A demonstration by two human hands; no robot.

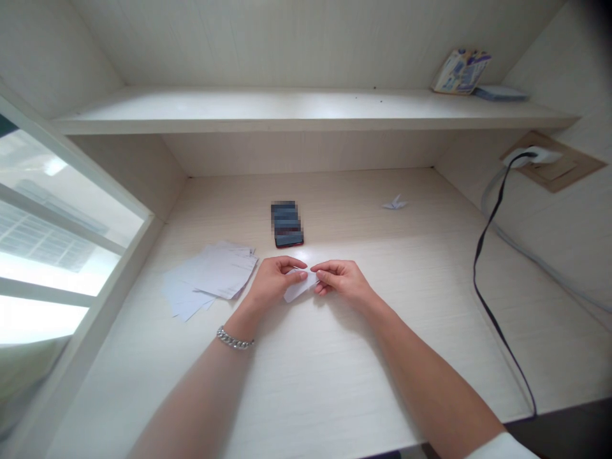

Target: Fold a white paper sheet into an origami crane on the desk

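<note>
A small folded piece of white paper (299, 290) is held between my two hands over the middle of the desk. My left hand (277, 278) pinches its left and upper part with thumb and forefinger; a silver chain bracelet (234, 339) circles that wrist. My right hand (345, 278) grips the paper's right end, thumb against the fingers. The fingertips cover part of the folds. Left of my left hand lies a loose pile of white paper sheets (215, 271). A phone (287, 224) with a blurred-out screen lies just beyond my hands.
A folded paper crane (395, 203) rests toward the back right of the desk (306, 389). Above runs a shelf (287, 105) with a small printed box (461, 71). A black cable (478, 261) hangs from the wall socket (554, 162) down to the desk's right side. A window stands at left.
</note>
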